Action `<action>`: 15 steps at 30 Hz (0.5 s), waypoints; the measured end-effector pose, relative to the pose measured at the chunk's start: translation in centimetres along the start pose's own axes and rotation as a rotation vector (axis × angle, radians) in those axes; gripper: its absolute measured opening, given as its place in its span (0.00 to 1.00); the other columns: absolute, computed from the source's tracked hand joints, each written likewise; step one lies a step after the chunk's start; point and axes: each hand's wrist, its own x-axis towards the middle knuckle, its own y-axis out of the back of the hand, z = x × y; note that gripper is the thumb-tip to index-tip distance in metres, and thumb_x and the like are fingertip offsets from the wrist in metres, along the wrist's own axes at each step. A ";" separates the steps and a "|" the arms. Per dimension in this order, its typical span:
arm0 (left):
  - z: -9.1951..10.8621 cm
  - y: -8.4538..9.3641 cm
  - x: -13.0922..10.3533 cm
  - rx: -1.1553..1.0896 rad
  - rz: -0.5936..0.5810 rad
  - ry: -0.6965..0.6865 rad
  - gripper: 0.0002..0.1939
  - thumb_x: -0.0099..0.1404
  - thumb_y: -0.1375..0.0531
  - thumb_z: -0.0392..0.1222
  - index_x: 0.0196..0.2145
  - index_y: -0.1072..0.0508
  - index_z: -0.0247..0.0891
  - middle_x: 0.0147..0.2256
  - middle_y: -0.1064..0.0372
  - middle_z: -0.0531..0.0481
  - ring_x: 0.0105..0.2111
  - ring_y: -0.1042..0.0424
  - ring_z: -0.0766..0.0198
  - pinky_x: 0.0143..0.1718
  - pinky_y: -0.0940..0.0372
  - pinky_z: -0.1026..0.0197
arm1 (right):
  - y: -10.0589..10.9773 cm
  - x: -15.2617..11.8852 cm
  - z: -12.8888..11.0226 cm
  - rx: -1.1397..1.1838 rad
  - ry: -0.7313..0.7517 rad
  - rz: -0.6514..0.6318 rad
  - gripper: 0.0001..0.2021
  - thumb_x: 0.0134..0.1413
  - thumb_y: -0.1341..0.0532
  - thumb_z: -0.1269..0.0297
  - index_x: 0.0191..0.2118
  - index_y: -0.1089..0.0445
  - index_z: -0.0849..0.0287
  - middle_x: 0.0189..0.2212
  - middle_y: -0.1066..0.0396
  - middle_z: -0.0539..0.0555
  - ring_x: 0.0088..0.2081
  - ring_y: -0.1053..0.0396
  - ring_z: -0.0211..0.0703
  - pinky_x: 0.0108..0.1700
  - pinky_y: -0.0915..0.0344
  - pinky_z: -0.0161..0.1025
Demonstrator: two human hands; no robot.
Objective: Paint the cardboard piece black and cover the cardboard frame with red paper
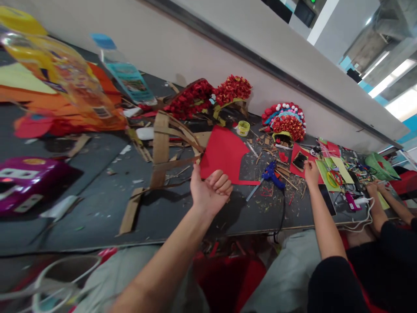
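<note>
My left hand is over the middle of the table, its fingers curled into the palm and its thumb raised apart from them. I see nothing between those fingers. The thumb tip meets, or nearly meets, the strips of a brown cardboard frame. Behind this hand lies a cut sheet of red paper. Farther right, my right hand is closed at the edge of a small dark square piece with a brown rim, over another red sheet. A blue glue gun lies between my hands.
Two red flowered pieces and a pompom headdress stand along the wall. Bottles and a purple device are at left. Cardboard scraps litter the table. A co-worker's hands are at right, by a green basket.
</note>
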 end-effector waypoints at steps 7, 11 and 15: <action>-1.8 -0.7 -0.3 -0.084 -0.062 -0.067 0.40 0.66 0.62 0.70 0.46 0.27 0.34 0.45 0.26 0.38 0.46 0.27 0.55 0.44 0.31 0.55 | -4.2 -14.4 -10.0 0.064 1.073 -0.422 0.17 0.65 0.48 0.59 0.54 0.29 0.54 0.53 0.26 0.54 0.57 0.32 0.43 0.61 0.37 0.44; -1.5 -0.3 -0.3 -0.035 -0.141 -0.107 0.43 0.65 0.65 0.71 0.55 0.31 0.37 0.54 0.30 0.39 0.59 0.37 0.51 0.52 0.36 0.52 | -5.7 -19.6 -12.4 -0.055 1.233 -0.444 0.20 0.66 0.48 0.59 0.59 0.34 0.58 0.58 0.31 0.55 0.62 0.36 0.43 0.65 0.41 0.43; -1.2 0.2 0.1 -0.011 -0.175 -0.164 0.45 0.64 0.68 0.72 0.57 0.33 0.38 0.57 0.33 0.40 0.63 0.41 0.51 0.54 0.38 0.53 | -6.7 -20.1 -12.8 -0.185 1.080 -0.436 0.24 0.67 0.49 0.57 0.63 0.38 0.61 0.62 0.36 0.57 0.65 0.41 0.45 0.67 0.45 0.48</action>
